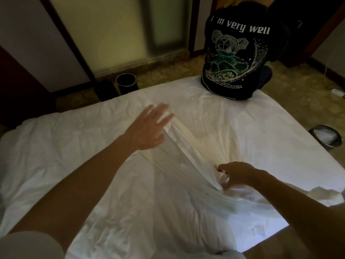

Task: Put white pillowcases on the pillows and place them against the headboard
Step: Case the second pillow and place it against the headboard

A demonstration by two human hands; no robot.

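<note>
Left hand (149, 128): grip apart, fingers straight and spread, palm down over the bed (56, 146). The fingertips sit over the far end of the white pillowcase (186, 146). Motion blur prevents confirming contact.

Right hand (235, 174): grip clamped, fingers curled and pinching the bunched near end of the white pillowcase.

White pillowcase: lies on the bed as a long folded ridge, running diagonally from the left fingertips down to the right-hand pinch. The cloth is drawn into a raised fold between the two hands. It fans out into loose wrinkles below the right hand.

Surroundings: a second person (237, 58) in a dark printed shirt sits on the far edge of the bed, back to the camera. A dark round bin (127, 83) stands on the floor beyond the bed. A metal bin (325, 136) stands on the floor to the right.
</note>
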